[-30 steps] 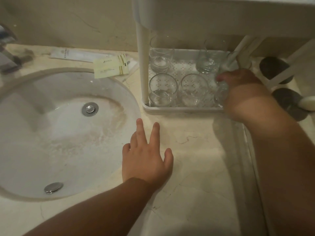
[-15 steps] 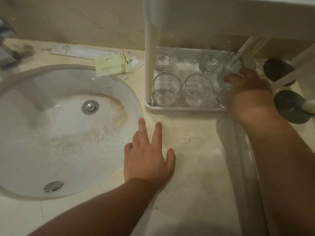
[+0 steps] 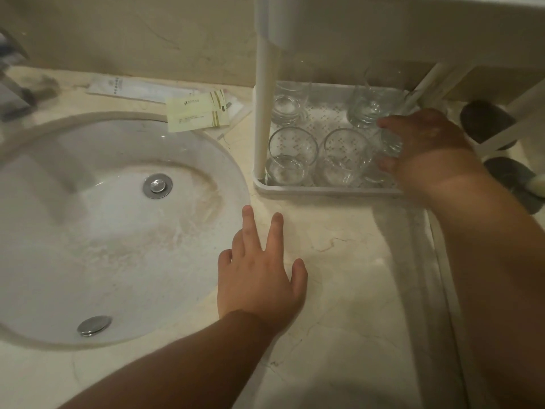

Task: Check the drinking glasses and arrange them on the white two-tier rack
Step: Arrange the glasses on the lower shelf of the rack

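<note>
The white two-tier rack stands on the counter at upper right, and its lower tray holds several clear drinking glasses. Two glasses stand in the front row, and two more at the back. My right hand reaches into the tray's right side with its fingers curled around another glass, which is mostly hidden by the hand. My left hand rests flat on the marble counter in front of the rack, fingers spread and holding nothing.
A round white sink with a metal drain fills the left. Paper sachets lie behind it by the wall. Dark round objects sit right of the rack. The rack's upper tier overhangs the glasses.
My right hand has stayed at the tray's right side, its fingers now curling more closely around the glass. My left hand has barely moved.
</note>
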A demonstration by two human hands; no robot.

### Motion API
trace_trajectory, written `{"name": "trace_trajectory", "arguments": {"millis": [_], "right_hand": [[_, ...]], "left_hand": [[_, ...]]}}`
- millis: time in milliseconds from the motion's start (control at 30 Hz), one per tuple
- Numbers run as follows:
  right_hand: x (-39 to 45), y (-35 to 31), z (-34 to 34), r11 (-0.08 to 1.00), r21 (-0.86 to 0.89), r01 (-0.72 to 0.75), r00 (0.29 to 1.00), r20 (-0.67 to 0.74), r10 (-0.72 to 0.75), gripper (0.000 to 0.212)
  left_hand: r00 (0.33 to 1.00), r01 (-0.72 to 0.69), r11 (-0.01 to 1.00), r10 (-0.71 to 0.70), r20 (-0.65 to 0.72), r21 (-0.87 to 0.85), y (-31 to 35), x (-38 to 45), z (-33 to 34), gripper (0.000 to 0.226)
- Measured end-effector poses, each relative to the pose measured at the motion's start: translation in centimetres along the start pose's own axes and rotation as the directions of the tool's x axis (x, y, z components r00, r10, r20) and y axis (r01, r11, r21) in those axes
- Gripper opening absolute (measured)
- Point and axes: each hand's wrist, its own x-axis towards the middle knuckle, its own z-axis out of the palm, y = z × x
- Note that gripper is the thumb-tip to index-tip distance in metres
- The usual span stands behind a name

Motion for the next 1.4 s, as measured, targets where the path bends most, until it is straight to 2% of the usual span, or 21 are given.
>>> {"name": "trace_trajectory", "arguments": {"millis": [133, 500, 900, 1033, 1400], "right_hand": [[0.2, -0.2, -0.2, 1.0, -0.002, 0.026, 0.999, 0.044, -0.026, 0.084], [3.4, -0.7, -0.9, 0.987, -0.104, 0.122, 0.992, 0.02, -0.121, 0.086], [5.9, -1.4, -1.0, 0.958, -0.084, 0.273, 0.961, 0.054, -0.27, 0.07], [6.2, -1.8, -1.3, 0.971, 0.004, 0.239, 0.971, 0.023, -0.239, 0.072], [6.9, -3.8, -1.7, 0.968, 0.074, 0.24, 0.971, -0.012, -0.239, 0.065]], "left_hand": [[1.0, -0.001, 1.0, 0.001, 0.002, -0.01, 0.0, 0.0, 0.0, 0.074], [1.0, -0.004, 1.0, 0.004, -0.009, -0.008, 0.0, -0.1, -0.2, 0.074], [1.0, -0.005, 1.0, 0.004, -0.017, -0.023, 0.1, 0.0, -0.3, 0.073], [1.0, -0.007, 1.0, 0.007, -0.019, -0.02, 0.1, 0.0, -0.3, 0.073], [1.0, 0.0, 1.0, -0.001, -0.021, -0.031, 0.1, 0.0, -0.4, 0.073]]}}
